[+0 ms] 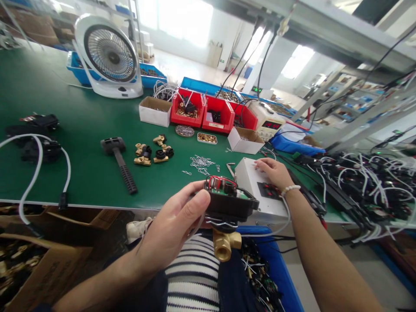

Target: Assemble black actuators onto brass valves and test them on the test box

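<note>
My left hand (pixel 182 216) is closed around a motorized valve, its black housing (pixel 230 206) uncovered so that a green circuit board and red wires show. A brass valve body (pixel 224 245) hangs below the housing, with a metal clip between them. The valve is held over my lap, in front of the table edge. To the right, my right hand (pixel 274 171) rests on a light grey control box (pixel 248 171), fingertips together at its far top edge; whatever they pinch is too small to make out. Black and red terminals (pixel 269 190) sit on the box's top. A white cable runs near my right wrist.
On the green table (pixel 87 173) lie a black mallet (pixel 120 164), brass fittings (pixel 151 154) and wire clips (pixel 201 163). Red bins (pixel 218 113), a power supply (pixel 268 121) and a fan (pixel 108 56) stand behind. Cabled units (pixel 367 186) pile up at right; a blue crate (pixel 282 277) is below.
</note>
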The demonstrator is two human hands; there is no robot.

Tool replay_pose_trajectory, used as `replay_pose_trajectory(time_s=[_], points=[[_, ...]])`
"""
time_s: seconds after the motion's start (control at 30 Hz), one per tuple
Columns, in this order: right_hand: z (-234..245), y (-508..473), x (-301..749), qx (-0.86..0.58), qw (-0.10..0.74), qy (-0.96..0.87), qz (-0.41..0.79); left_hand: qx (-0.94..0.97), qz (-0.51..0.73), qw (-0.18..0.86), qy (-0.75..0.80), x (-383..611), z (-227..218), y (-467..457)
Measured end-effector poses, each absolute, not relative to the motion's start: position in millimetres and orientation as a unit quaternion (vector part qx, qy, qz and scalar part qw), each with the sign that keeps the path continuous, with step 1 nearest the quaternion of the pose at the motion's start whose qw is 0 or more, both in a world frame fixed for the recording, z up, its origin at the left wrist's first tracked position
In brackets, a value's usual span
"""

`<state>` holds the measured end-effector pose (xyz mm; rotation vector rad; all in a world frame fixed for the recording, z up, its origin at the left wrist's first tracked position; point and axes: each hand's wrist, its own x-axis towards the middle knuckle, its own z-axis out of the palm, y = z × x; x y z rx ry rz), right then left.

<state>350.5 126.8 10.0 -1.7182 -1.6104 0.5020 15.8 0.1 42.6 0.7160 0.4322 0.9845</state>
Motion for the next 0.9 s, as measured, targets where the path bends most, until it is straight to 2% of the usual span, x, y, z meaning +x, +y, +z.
replay_pose_trajectory(time_s=[0.2,0.43,0.9], points=[[10,126,350,-0.667,0.364,-0.619,0.197,0.331,0.458,0.799,0.206,16,45,-1],[9,126,351,-0.664,0.367,-0.619,0.201,0.360,0.451,0.744,0.337,14,54,-8],[9,125,350,-0.664,0.377,-0.612,0.206,0.404,0.454,0.720,0.335,13,61,-13]])
